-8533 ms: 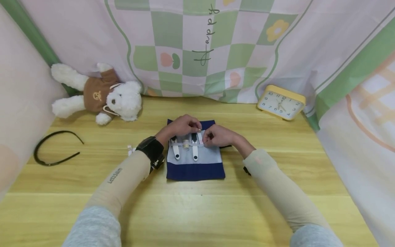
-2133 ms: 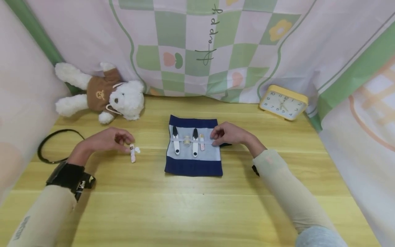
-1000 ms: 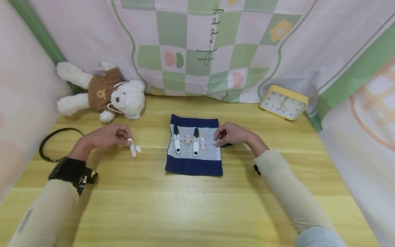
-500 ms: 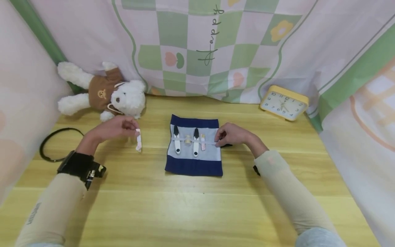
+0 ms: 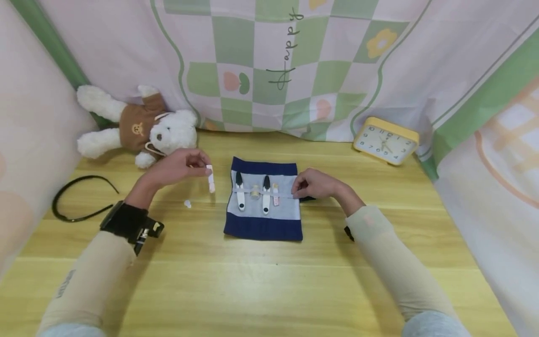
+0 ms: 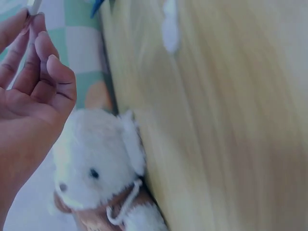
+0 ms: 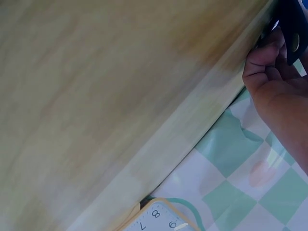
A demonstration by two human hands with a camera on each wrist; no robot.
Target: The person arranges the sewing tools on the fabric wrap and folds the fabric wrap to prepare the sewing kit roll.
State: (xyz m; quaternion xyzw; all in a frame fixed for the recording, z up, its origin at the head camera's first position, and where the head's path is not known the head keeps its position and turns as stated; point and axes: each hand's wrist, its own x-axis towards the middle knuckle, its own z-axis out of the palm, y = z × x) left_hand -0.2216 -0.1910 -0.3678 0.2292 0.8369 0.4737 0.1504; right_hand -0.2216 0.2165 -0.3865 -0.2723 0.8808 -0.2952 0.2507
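At the centre of the frame, a navy-and-grey cloth pouch (image 5: 263,229) lies unfolded on a wooden table (image 5: 269,290), its right edge pinched by the curled fingers of a person's right hand (image 5: 316,183). Left of it, the left hand (image 5: 181,166) grips a small pale-pink stick (image 5: 211,182) by its upper end, apart from the cloth. Held only by that end, the stick could tilt or slip from the fingertips; too hard a tug from the right could drag the pouch and loosen two white tools (image 5: 241,200) under the elastic band (image 5: 286,195).
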